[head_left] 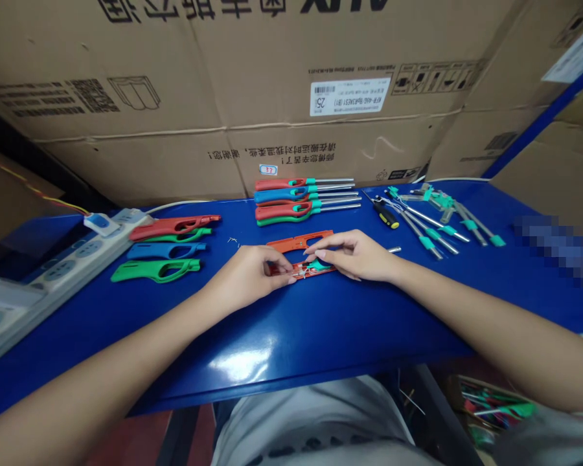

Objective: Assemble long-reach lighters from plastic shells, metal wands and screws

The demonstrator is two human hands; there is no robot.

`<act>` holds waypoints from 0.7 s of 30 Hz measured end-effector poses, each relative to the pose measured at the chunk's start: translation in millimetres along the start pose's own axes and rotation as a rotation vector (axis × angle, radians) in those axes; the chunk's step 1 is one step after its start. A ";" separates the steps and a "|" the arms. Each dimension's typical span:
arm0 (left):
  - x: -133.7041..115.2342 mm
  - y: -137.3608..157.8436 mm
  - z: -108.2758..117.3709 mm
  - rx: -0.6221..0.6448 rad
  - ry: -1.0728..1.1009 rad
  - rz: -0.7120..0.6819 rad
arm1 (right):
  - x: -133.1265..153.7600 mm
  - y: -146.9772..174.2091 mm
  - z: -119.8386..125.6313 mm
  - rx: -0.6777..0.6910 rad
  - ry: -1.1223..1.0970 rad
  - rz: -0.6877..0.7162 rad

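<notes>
My left hand (257, 272) is closed, with thumb and fingertips pinching the left end of an opened orange-red lighter handle half (326, 269). Inside that half lie a green part (317, 265) and small pale inner pieces. My right hand (359, 255) is closed over its right end, with fingertips pressed on the green part. A metal tube end (394, 250) pokes out beyond the right hand; its middle is hidden. Just behind, the loose orange cover half (286, 243) lies with its hollow side showing, partly under the right fingertips.
Behind lie several long-tube lighters (284, 211) and a yellow-black screwdriver (385, 213). To the right are metal tubes with green ends (447, 243). Lighter handles (150, 270) and a power strip (61, 272) lie left. A cardboard wall (175, 155) backs the blue table (291, 336).
</notes>
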State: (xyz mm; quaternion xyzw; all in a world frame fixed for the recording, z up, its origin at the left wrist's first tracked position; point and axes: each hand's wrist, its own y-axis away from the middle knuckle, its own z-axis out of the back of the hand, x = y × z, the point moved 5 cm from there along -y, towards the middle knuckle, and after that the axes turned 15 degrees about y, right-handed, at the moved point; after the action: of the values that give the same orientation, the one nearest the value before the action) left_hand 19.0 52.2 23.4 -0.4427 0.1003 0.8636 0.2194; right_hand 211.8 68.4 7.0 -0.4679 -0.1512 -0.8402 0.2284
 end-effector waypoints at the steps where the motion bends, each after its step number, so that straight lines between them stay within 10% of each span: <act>1: 1.2 -0.3 0.2 0.003 0.009 0.012 | 0.6 0.6 -0.1 0.008 0.039 0.026; 12: -11.5 5.0 -0.2 0.047 -0.132 -0.174 | 22.6 13.9 0.5 -0.020 0.513 0.554; 21: -16.0 8.2 -2.4 0.043 -0.204 -0.173 | 27.2 19.6 -4.7 0.005 0.658 0.600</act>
State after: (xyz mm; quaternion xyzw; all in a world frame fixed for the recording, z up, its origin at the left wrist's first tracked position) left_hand 25.1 39.5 34.8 -0.3548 0.0572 0.8796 0.3117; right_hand 206.2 43.0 28.6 -0.1981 0.0702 -0.8406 0.4992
